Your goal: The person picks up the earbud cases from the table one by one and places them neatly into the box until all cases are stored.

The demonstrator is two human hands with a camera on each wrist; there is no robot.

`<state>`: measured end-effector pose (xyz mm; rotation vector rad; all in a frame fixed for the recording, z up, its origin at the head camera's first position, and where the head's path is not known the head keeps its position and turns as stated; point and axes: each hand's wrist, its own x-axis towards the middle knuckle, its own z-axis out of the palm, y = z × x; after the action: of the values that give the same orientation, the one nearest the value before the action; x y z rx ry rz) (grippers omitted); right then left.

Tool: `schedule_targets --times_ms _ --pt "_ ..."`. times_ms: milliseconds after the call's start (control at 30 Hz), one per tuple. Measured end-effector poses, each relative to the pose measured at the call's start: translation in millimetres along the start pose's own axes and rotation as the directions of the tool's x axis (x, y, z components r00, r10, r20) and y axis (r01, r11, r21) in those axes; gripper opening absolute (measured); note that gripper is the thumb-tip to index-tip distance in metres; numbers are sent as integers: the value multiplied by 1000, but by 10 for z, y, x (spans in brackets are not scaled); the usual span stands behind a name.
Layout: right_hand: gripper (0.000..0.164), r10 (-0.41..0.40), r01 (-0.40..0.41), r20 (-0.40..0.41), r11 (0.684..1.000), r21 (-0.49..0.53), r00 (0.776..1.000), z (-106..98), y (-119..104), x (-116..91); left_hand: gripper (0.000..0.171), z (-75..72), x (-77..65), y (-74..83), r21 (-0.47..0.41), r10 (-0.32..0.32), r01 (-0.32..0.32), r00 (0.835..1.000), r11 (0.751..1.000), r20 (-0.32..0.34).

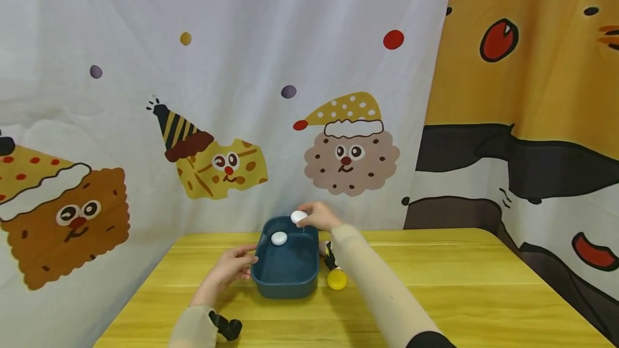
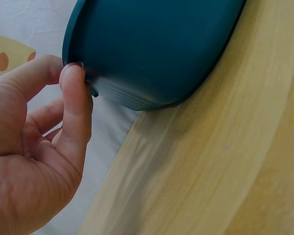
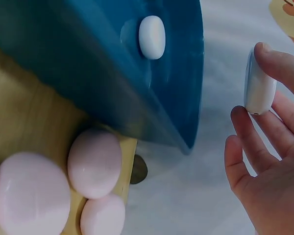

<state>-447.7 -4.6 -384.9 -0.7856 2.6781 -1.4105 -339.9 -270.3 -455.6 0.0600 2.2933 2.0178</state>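
Reading from largest down, starts with a wide yellow wood-grain counter (image 1: 459, 273), bearing a deep blue-green, round-cornered tub (image 1: 285, 290). Looks like stiff plastic, probably light and apt to slide if bumped; best steadied by the rim. Held that way on the left side by the left hand (image 1: 229, 267), grip narrow, pinching the rim. By the tub's far right corner, find the right hand (image 1: 317, 216), grip narrow too, thumb opposing fingers. To the right of the tub, see glossy pale-pink rounded pieces (image 3: 32, 193), likely to roll; better cupped around the sides. Nearer, note a glossy yellow round piece (image 1: 337, 279), likewise on the counter. Inside the tub, toward the far left, find a smooth white oval piece (image 1: 279, 238). Last, meet a matching white, thick oval piece (image 1: 297, 216), held in the right hand's grip near the far rim. Seems hard, light and slippery; pinch across opposite faces. Cannot tell whether fragile.
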Motion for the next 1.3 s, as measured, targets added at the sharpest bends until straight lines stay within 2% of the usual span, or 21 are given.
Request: schedule_targets --times_ms 267,633,933,967,1133,1300 --pt "47 8 -8 17 1000 16 1000 101 -44 45 55 -1 -6 3 -13 -5 5 1000 1000 15" --pt "46 13 -13 13 1000 15 1000 232 -73 69 54 20 -4 6 -7 -14 14 1000 1000 -8" --pt "45 34 -34 31 999 10 999 306 -140 81 54 15 2 16 -6 -14 14 1000 1000 0" --pt "44 12 -12 33 1000 5 999 324 -81 120 55 13 5 11 -7 -10 10 1000 1000 0" --pt "45 9 -9 50 1000 -5 999 380 -34 168 53 12 3 7 -5 -15 15 1000 1000 -10" --pt "46 48 -46 51 998 -48 998 432 -91 164 52 16 -11 23 -3 -22 22 1000 1000 -13"
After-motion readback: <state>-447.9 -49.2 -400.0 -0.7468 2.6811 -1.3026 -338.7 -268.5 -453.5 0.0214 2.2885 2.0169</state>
